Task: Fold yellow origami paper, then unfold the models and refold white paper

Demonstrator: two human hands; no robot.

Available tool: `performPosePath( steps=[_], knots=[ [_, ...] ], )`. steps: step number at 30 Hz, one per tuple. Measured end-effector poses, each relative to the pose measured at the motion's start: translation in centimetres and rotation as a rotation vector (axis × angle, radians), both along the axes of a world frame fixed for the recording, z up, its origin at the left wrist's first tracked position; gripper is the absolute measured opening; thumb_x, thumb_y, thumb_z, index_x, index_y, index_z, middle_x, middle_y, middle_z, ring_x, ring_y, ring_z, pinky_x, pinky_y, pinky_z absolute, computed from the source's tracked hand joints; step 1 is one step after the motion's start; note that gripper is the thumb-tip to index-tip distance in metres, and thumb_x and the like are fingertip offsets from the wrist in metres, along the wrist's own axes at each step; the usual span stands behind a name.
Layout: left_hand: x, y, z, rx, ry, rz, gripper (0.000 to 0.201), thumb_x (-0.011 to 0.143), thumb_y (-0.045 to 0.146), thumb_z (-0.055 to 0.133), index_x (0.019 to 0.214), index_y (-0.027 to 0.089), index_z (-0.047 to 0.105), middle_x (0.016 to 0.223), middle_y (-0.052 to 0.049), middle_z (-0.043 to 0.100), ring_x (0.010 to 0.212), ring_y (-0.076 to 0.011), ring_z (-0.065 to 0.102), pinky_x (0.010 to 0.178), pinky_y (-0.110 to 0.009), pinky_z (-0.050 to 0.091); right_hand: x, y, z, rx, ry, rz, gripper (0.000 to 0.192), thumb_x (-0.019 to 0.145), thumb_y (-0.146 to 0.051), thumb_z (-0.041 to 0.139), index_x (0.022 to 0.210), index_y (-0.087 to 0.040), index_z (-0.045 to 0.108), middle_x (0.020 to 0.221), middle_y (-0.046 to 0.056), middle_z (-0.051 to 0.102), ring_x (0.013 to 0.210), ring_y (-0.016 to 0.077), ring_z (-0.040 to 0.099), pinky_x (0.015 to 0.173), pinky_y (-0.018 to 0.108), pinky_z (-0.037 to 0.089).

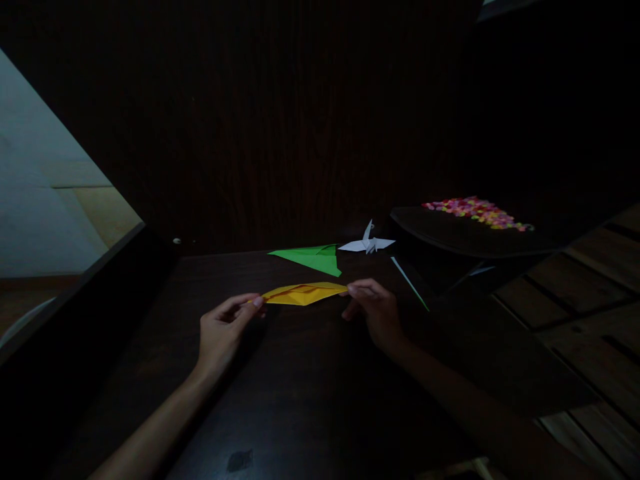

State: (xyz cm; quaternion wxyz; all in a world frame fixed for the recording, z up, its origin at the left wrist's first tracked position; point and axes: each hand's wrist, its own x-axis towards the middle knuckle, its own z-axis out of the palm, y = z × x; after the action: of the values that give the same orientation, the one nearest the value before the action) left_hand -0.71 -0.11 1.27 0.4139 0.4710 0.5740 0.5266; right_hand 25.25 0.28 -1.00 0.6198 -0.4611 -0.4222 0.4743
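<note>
A folded yellow paper boat [305,294] is stretched between my two hands, just above the dark wooden surface. My left hand [227,323] pinches its left tip between thumb and fingers. At the opposite tip, my right hand [376,310] grips the paper the same way. Behind the boat lies a green paper plane [313,258], its nose toward the left. To the right of the plane, a white paper crane [369,244] rests with its wings spread.
A thin white and green strip [410,285] lies right of my right hand. Farther right, a dark curved shelf [425,230] bears a heap of small colourful pieces [480,212]. A dark panel [300,120] rises behind; a raised edge [85,287] bounds the left. Wooden slats [590,300] show at right.
</note>
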Motion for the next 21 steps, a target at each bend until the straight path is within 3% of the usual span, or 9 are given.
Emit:
performPosePath(
  steps=[6,13,21],
  knots=[
    [0.2,0.2,-0.4,-0.002,-0.050,0.052,0.040,0.056,0.036,0.087,0.087,0.016,0.073,0.074,-0.004,0.075,0.071,-0.0204,0.071,0.067,-0.028,0.056,-0.3,-0.3,0.1,-0.024,-0.055,0.025,0.025,0.066,-0.035,0.082,0.075,-0.018,0.065,0.065,0.002,0.071,0.051,0.0175,0.068,0.045,0.026,0.053],
    [0.3,0.2,-0.2,0.005,-0.073,0.062,0.040,0.057,0.038,0.086,0.086,0.016,0.070,0.076,-0.004,0.074,0.076,-0.0213,0.071,0.070,-0.029,0.056,-0.7,-0.5,-0.3,-0.024,-0.056,0.116,0.025,0.069,-0.037,0.080,0.075,-0.018,0.065,0.065,0.002,0.071,0.054,0.0180,0.069,0.046,0.026,0.055],
    [0.4,0.0,-0.2,0.043,-0.081,0.040,0.041,0.057,0.038,0.086,0.087,0.016,0.068,0.079,-0.004,0.072,0.078,-0.0214,0.070,0.071,-0.029,0.055,-1.1,-0.9,-0.3,-0.010,-0.160,0.173,0.025,0.069,-0.035,0.079,0.075,-0.018,0.063,0.055,0.000,0.068,0.045,0.0143,0.063,0.044,0.025,0.052]
  ],
)
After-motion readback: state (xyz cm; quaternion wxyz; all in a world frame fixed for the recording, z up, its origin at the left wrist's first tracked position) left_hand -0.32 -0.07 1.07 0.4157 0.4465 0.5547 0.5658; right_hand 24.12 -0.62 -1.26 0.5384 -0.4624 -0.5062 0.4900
